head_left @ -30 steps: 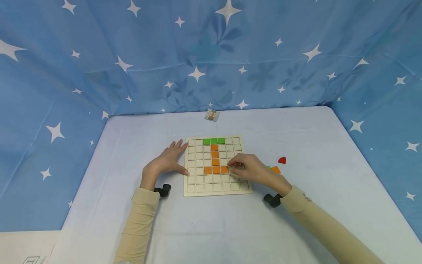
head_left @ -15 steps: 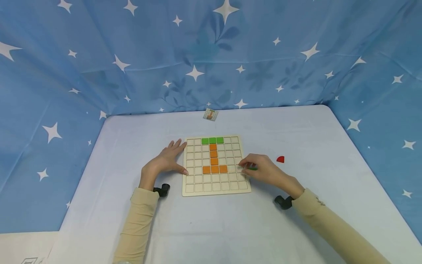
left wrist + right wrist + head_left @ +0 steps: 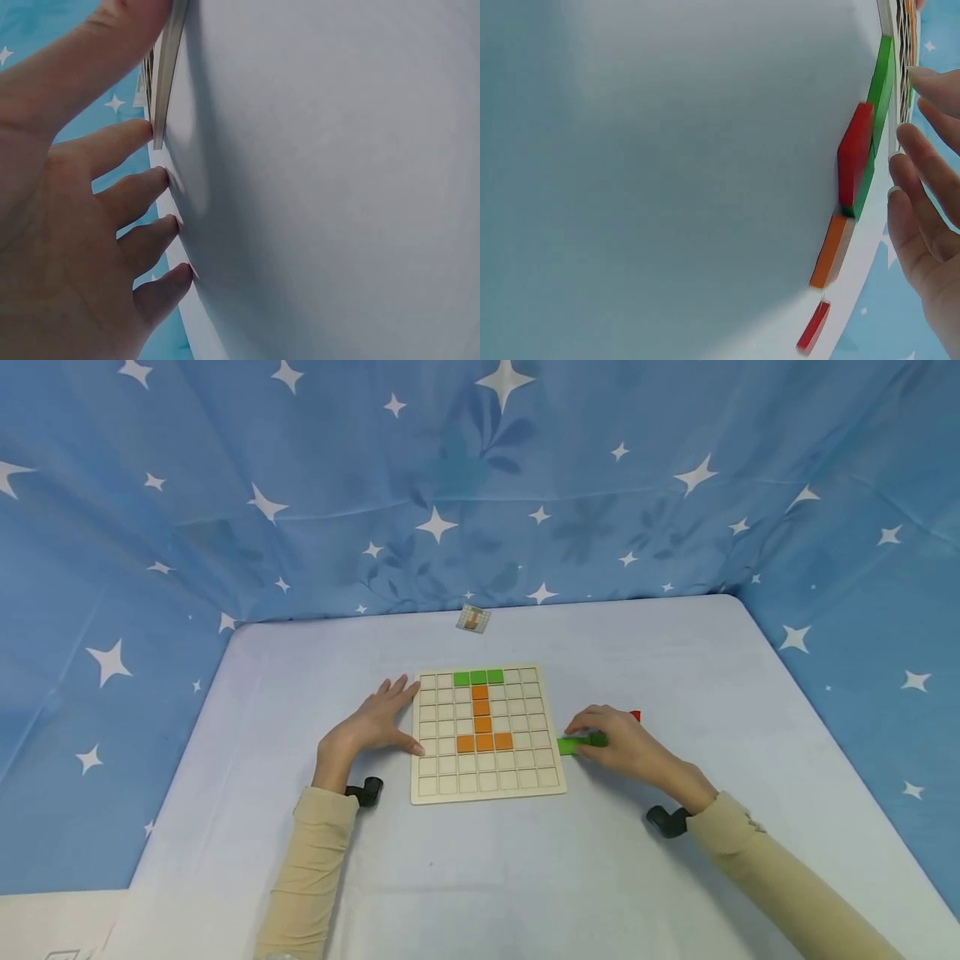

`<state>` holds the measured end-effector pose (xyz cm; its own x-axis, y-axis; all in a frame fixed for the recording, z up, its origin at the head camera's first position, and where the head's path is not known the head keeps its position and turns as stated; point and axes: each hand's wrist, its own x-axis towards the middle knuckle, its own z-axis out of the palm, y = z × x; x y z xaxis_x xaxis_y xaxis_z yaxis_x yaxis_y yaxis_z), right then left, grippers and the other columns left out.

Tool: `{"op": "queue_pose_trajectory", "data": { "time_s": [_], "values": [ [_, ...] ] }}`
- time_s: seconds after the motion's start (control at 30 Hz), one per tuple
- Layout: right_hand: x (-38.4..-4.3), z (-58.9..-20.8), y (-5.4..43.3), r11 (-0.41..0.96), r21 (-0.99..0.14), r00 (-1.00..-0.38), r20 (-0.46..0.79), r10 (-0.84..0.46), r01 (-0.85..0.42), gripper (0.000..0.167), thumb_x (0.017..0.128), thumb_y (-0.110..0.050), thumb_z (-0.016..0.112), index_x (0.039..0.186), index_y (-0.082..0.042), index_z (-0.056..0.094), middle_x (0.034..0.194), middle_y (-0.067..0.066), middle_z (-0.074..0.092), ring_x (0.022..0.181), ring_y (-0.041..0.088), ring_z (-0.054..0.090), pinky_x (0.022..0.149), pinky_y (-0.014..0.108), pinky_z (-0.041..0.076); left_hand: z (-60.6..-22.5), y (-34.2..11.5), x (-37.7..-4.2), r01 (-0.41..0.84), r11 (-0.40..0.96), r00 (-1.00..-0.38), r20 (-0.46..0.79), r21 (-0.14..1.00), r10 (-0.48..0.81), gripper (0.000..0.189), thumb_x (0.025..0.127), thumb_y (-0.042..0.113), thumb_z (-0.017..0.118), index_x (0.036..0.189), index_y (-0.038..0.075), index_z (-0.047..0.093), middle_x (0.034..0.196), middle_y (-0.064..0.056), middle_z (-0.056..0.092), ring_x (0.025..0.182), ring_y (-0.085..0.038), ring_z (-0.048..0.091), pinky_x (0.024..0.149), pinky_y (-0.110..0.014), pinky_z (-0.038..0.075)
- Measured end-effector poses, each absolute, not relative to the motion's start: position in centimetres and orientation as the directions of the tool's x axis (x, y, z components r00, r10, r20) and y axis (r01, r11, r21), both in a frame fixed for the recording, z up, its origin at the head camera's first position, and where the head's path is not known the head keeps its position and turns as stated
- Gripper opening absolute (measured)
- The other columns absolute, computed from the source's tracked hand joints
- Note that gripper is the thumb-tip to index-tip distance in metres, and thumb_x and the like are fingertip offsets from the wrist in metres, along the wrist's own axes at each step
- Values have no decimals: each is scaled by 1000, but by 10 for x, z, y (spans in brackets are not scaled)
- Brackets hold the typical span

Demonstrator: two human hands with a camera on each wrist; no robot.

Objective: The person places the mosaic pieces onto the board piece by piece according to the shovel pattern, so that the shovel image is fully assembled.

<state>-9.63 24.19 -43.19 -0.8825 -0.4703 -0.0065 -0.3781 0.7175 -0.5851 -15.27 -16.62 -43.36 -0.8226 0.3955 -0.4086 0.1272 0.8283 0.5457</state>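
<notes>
A pale square grid board point(image 3: 446, 787) lies on the table, with green squares point(image 3: 478, 677) in its top row and orange squares point(image 3: 482, 725) in a column and lower row. My left hand point(image 3: 372, 718) is spread at the board's left side, thumb and index fingertip touching its edge. My right hand point(image 3: 626, 745) hovers just right of the board over loose pieces, its fingers loosely bent with nothing visible between them. In the right wrist view, green pieces point(image 3: 883, 82), a red piece point(image 3: 853, 154) and an orange piece point(image 3: 832, 251) lie near the fingers.
A small printed card point(image 3: 473, 618) with a grid pattern lies near the table's back edge. Another red piece point(image 3: 814, 326) sits at the far end of the loose pieces. Star-patterned blue cloth point(image 3: 435, 460) hangs behind the table.
My right hand has moved right, from the board's lower orange row past its right edge to the loose green pieces. The left hand keeps its place at the board.
</notes>
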Motion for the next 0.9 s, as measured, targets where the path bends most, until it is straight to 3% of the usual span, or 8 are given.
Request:
{"op": "queue_pose_trajectory", "data": {
  "time_s": [0.23, 0.47, 0.9],
  "values": [
    [-94, -430, 256, 753, -552, -896, -25, -444, -358, 25, 86, -6, 81, 111, -8, 77, 114, 4, 73, 102, 24, 62, 87, 42, 49, -435, -166, -152, 118, 828, -823, -412, 549, 391, 118, 77, 36, 91, 166, 11, 17, 174, -15, -1, 160, -39, -7, 129, -58, 0],
    [-90, -427, 271, 763, -542, -907, -5, -422, -352, 27, 85, 2, 79, 111, -5, 77, 115, 9, 74, 107, 29, 64, 91, 50, 58, -433, -166, -153, 111, 830, -824, -416, 547, 384, 117, 78, 34, 90, 167, 12, 16, 174, -14, -2, 160, -39, -8, 128, -61, 1],
    [-85, -429, 284, 807, -496, -919, -42, -392, -321, 30, 85, 4, 78, 115, 1, 75, 112, 12, 72, 98, 28, 62, 91, 52, 58, -433, -166, -152, 108, 827, -824, -416, 551, 384, 118, 77, 35, 91, 166, 13, 17, 174, -14, -1, 159, -40, -8, 127, -64, 3]
  ]
}}
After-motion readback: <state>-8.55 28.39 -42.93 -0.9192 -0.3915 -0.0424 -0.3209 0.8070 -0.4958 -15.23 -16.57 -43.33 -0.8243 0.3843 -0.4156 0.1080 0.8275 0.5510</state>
